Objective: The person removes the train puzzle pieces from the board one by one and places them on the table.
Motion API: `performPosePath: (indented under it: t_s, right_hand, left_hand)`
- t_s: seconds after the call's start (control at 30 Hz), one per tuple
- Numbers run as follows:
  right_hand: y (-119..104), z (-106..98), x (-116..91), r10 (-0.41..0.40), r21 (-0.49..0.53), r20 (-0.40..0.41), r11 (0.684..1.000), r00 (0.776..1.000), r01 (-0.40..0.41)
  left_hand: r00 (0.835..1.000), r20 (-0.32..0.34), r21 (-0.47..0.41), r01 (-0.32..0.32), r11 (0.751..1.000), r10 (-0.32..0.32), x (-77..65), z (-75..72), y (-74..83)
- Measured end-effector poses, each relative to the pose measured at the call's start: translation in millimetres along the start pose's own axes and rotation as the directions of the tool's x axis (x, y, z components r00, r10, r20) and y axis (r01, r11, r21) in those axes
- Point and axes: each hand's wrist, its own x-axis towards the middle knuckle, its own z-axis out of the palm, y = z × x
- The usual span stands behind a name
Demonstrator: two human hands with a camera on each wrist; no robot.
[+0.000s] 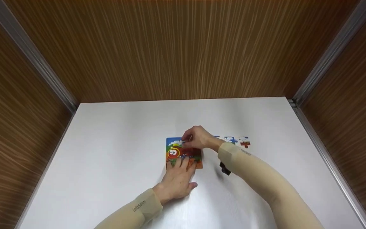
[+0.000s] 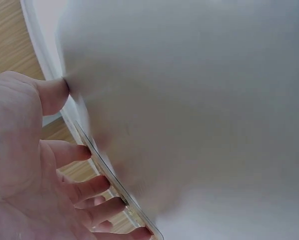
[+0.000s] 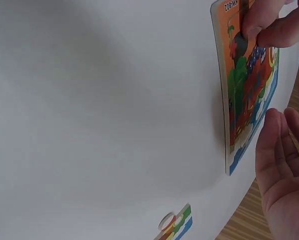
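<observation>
A jigsaw puzzle board (image 1: 169, 141) with a smiling red train lies on the white table. My left hand (image 1: 177, 181) rests its spread fingers on the board's lower part, thumb out to the side on the table. In the left wrist view, the fingertips (image 2: 103, 182) press along the board's thin edge. My right hand (image 1: 199, 138) is over the board's upper right, thumb and forefinger bent towards each other at the picture. From the right wrist view, the right hand (image 3: 284, 165) has its fingertips right at the board's blue edge; I cannot tell whether they pinch a piece.
Loose puzzle pieces (image 1: 244, 142) lie right of the board, partly behind the right wrist; some pieces (image 3: 177, 222) show low in the right wrist view. A small black device (image 1: 225, 169) is under the right forearm. Wood-grain panels (image 1: 183, 51) border the white table (image 1: 113, 143).
</observation>
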Motion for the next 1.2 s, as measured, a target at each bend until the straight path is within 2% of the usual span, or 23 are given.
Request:
performPosePath:
  t_s: [0.3,0.47,0.77,1.0,1.2]
  right_hand:
    - [-4,13,14,-0.057,0.005,0.039,0.998,0.998,0.057]
    - [-6,18,16,-0.026,-0.043,0.066,0.999,0.997,0.029]
    - [-11,26,16,-0.026,-0.074,0.031,0.997,0.999,0.028]
    - [-18,29,13,0.043,-0.092,0.023,0.995,0.999,-0.041]
    - [-23,33,13,0.100,-0.150,0.004,0.984,0.995,-0.098]
  left_hand:
    - [0.999,-0.028,-0.006,-0.019,1.000,0.018,-1.1,-0.8,-1.2]
    - [0.999,-0.036,0.005,-0.031,1.000,0.031,-1.3,-0.5,-1.5]
    - [0.999,-0.041,0.018,-0.034,0.999,0.034,-1.5,0.7,-2.8]
    - [0.999,-0.031,-0.009,-0.032,0.999,0.032,-2.1,-0.1,-3.0]
    - [0.998,-0.044,-0.010,-0.039,0.999,0.038,-1.9,0.7,-3.1]
